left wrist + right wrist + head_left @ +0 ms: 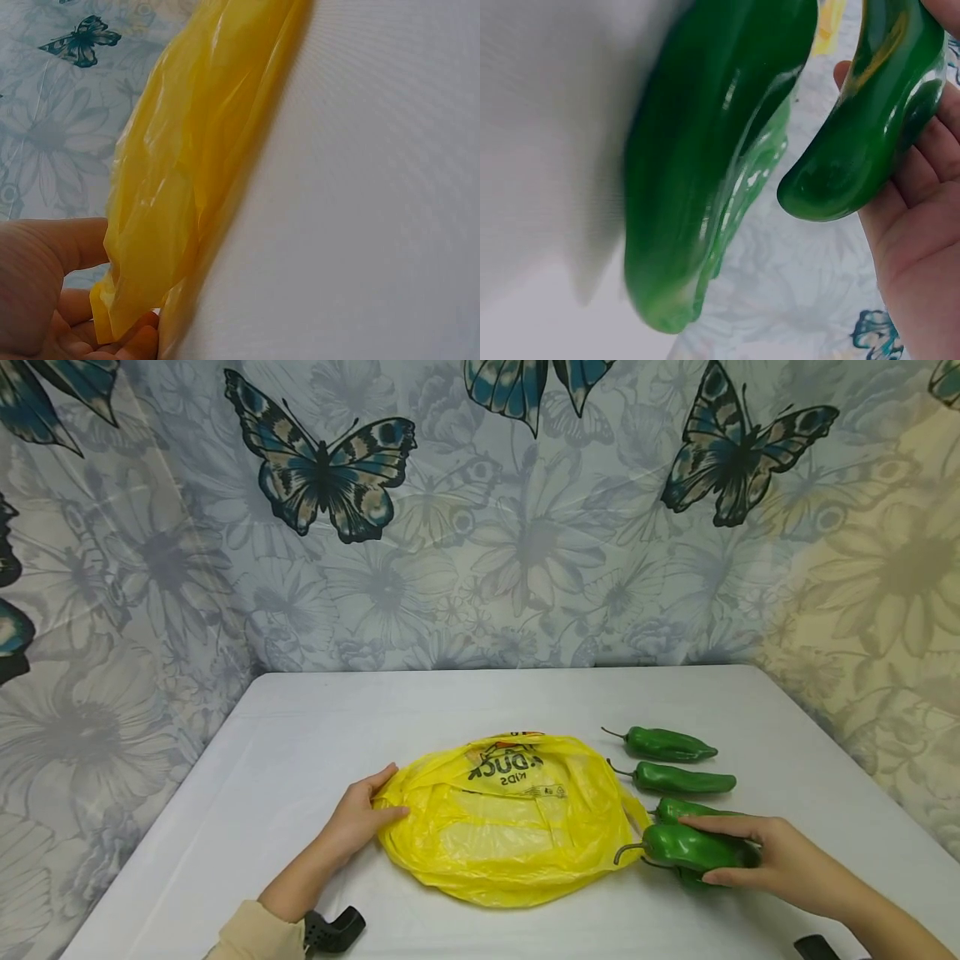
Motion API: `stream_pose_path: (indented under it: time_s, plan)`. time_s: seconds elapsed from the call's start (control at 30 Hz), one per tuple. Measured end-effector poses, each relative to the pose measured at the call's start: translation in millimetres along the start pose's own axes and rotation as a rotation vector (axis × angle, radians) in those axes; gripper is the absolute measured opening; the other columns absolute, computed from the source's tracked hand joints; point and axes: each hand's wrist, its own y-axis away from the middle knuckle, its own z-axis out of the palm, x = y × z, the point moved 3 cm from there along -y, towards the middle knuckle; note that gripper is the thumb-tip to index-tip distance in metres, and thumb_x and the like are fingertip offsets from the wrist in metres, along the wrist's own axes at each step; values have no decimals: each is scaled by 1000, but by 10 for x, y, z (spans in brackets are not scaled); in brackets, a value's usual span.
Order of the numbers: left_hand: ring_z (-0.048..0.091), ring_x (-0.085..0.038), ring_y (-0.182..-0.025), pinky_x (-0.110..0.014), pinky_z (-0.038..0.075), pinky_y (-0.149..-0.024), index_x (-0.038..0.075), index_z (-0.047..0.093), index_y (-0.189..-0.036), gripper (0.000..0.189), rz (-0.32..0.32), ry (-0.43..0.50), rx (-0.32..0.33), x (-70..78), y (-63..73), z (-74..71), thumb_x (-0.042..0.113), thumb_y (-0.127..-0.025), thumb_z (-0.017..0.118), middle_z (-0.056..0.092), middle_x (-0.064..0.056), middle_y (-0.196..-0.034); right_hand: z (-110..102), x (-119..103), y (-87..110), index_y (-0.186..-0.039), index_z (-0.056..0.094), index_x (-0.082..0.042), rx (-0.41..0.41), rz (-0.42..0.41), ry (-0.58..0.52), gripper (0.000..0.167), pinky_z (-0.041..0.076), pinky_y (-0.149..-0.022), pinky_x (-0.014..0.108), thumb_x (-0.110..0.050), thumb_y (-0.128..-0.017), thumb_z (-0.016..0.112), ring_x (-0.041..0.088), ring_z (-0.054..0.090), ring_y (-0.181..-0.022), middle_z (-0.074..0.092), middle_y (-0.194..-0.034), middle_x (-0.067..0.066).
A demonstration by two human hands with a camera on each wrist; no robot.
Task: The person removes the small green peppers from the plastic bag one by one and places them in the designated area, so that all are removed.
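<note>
A yellow plastic bag (517, 822) lies on its side at the middle of the table, its dark print upside down or mirrored. My left hand (358, 817) holds the bag's left end, thumb on one face and fingers behind; the left wrist view shows the yellow film (157, 225) between them. Right of the bag, my right hand (787, 864) grips a green pepper (693, 847) between thumb and fingers, its stem pointing at the bag. In the right wrist view this pepper (862, 142) is raised beside another green pepper (705, 165) lying on the table.
Two green peppers, an upper one (670, 744) and one below it (686, 778), lie at the bag's right, stems leftward. Another pepper (675, 810) is partly covered by my right hand. The white table (360, 710) ends at a butterfly-patterned cloth backdrop (495, 593).
</note>
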Motion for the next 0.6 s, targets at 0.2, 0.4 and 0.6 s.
stream_pose_path:
  time_s: [0.2, 0.4, 0.6]
  plan:
    - [26, -32, -140, -48, 22, -114, -1, 33, -142, 68, -7, -6, 2, -5, 1, 2, 6, -83, 65, 32, -15, -150, 71, 79, 109, -122, 62, -22, -57, 23, -60, 53, 45, -75, 5, -32, -72, 76, -22, 40, -108, 52, -120, -29]
    - [26, -32, -140, -48, 22, -115, -1, 33, -143, 69, -11, -1, -1, -6, -1, 5, 7, -83, 66, 32, -15, -150, 113, 72, 213, -121, 63, -18, -47, -30, -113, 52, 43, -75, 2, -24, -72, 77, -21, 41, -107, 55, -120, -29]
    - [25, -32, -140, -48, 22, -115, 0, 32, -143, 69, -12, -4, -1, -3, -6, 9, 7, -83, 66, 32, -14, -150, 89, 72, 287, -121, 63, -18, 49, -49, -85, 56, 41, -74, 0, -16, -68, 80, -21, 42, -107, 55, -120, -29]
